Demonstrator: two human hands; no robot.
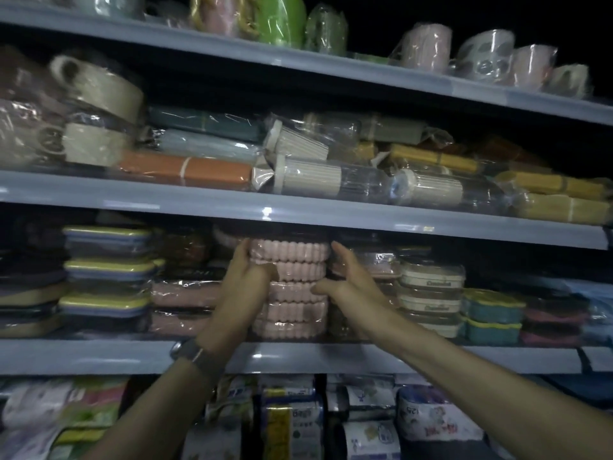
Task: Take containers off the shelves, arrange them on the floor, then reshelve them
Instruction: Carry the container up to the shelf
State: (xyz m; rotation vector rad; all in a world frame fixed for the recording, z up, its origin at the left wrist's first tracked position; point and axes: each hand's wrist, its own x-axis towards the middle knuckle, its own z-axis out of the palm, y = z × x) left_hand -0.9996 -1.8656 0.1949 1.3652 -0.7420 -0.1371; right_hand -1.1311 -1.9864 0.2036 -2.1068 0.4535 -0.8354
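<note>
The stack of pink containers (pixel 288 293) stood on the shelf (pixel 99 355), its long axis running twelve to six. The left hand (pixel 247 280) clasped its nine o'clock side and the right hand (pixel 346 282) its three o'clock side, thumbs across the front. The stack lay squarely between them, neither hand nearer.

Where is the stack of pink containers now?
Head view, centre: the pink stack stands on the shelf between the left hand and right hand, which hold its sides.
</note>
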